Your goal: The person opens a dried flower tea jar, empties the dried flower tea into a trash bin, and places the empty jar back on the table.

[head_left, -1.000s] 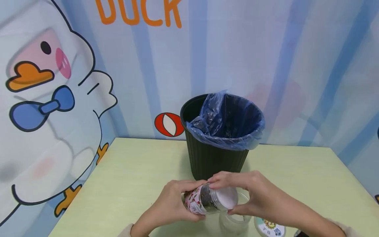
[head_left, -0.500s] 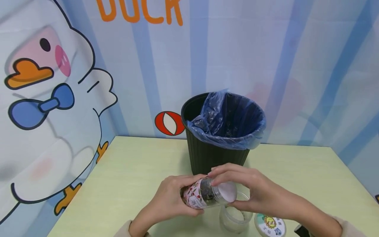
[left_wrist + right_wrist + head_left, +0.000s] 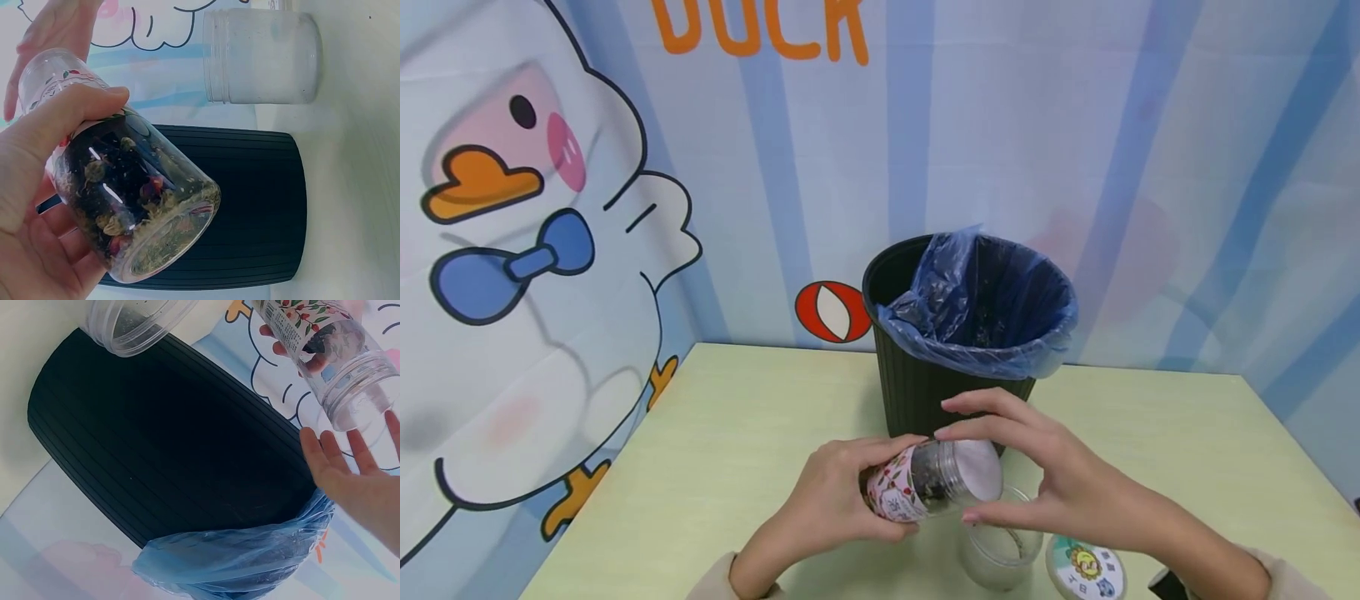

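Note:
My left hand [image 3: 831,500] grips a clear jar of dried flower tea [image 3: 917,479], tilted on its side with a printed cherry label and a pale, flat end at its threaded neck. Dried buds and petals [image 3: 112,219] lie toward its base in the left wrist view. My right hand [image 3: 1060,483] is around the neck end, fingers and thumb spread; in the right wrist view its fingertips [image 3: 310,440] are right beside the neck. Below stands a second clear jar [image 3: 1000,554], upright on the table, with little inside.
A black bin [image 3: 917,392] with a blue liner bag [image 3: 992,354] stands just behind the hands. A round printed lid [image 3: 1085,567] lies right of the second jar. A black object [image 3: 1167,585] is partly hidden by the right forearm. A printed duck backdrop [image 3: 820,167] borders the table [image 3: 752,392].
The right hand's fingers and thumb have spread apart from the neck end they were holding. Both hands and the tilted jar have risen slightly.

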The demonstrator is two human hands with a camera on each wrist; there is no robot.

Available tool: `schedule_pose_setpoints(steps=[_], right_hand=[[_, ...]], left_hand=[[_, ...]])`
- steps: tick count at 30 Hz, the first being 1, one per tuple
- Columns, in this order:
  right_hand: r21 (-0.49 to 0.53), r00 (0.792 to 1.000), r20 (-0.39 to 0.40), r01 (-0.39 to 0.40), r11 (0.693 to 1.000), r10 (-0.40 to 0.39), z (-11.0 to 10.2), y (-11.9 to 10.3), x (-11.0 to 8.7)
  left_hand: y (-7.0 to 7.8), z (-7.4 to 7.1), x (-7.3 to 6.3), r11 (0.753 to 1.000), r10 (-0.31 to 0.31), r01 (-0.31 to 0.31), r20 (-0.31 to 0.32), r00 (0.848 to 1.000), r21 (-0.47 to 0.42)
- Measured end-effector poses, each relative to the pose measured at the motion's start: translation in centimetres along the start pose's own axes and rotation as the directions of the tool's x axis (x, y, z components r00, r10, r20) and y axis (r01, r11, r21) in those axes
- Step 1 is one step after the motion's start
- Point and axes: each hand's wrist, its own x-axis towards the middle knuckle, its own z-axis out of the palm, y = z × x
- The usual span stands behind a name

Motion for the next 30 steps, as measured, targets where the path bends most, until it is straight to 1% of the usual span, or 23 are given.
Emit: schedule_pose_setpoints(steps=[3,5,8,15,25,30], right_hand=[[-0.035,0.999,-0.021,-0.039,0.999,0.038,-0.07,-0.07,0.04],[-0.063,0.999,-0.031,-0.040,0.997,0.038,-0.06,0.01,0.08],[-0.078,0.999,-0.036,-0.040,0.996,0.038,-0.03,0.16,0.12],[-0.002,1.000,-0.002,-0.025,1.000,0.025,-0.15,0.32,0.12],[0.010,0.999,0.038,0.014,1.000,-0.014,-0.37,0.20,0.09],[0.018,0.998,0.056,0.009,1.000,-0.010,-0.40,0.19,0.08]], left_hand=[[0.03,0.04,0.07,1.000,0.010,-0.010,-0.012,1.000,0.014],[0.08,0.06,0.09,1.000,0.013,-0.013,-0.018,1.000,0.018],[0.19,0.04,0.09,1.000,0.009,-0.008,-0.023,1.000,0.030],[0.52,-0.10,0.08,0.998,-0.032,0.032,0.000,0.999,0.045],[0.57,-0.23,0.05,0.998,-0.040,0.040,-0.003,0.999,0.053],[0.54,-0.24,-0.02,0.997,-0.043,0.043,-0.005,0.999,0.062]])
